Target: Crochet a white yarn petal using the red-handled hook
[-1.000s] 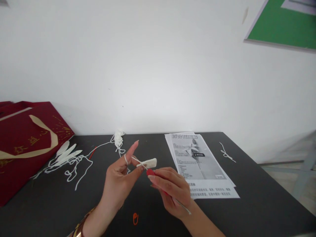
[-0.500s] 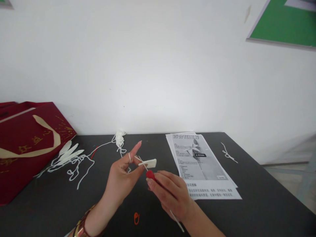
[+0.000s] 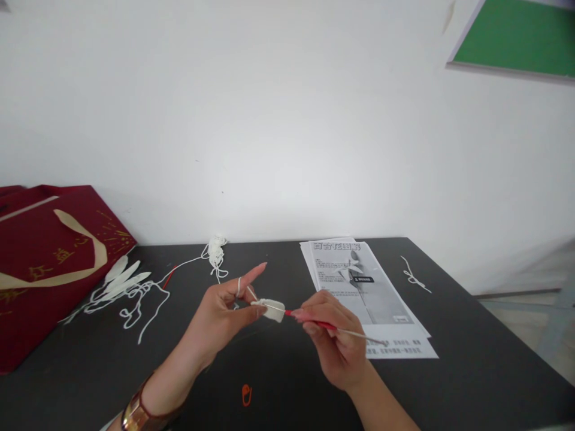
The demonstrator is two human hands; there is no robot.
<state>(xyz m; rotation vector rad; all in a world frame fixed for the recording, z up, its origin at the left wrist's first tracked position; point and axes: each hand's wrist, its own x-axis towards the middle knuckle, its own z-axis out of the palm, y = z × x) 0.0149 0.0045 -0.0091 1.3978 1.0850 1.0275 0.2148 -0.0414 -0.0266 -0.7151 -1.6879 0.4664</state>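
Observation:
My left hand [image 3: 224,311] pinches a small white crocheted piece [image 3: 273,310] between thumb and fingers, its index finger stretched out with white yarn [image 3: 239,286] looped round it. My right hand [image 3: 336,335] is closed on a crochet hook [image 3: 321,324] with a red grip and a pale shaft end sticking out behind. The hook's thin tip reaches left to the top edge of the crocheted piece by my left thumb; the very tip is hard to make out.
White yarn bundle [image 3: 216,250] lies behind my left hand. Further left are white petal-shaped pieces [image 3: 122,281], a red stick [image 3: 169,277] and a dark red bag [image 3: 49,263]. An orange stitch marker [image 3: 247,395] lies in front; printed sheets [image 3: 386,299] and a yarn scrap [image 3: 414,277] lie right.
My right hand has moved right and turned, so the hook now lies nearly level instead of pointing steeply up. The crocheted piece has tilted downward and sits slightly lower.

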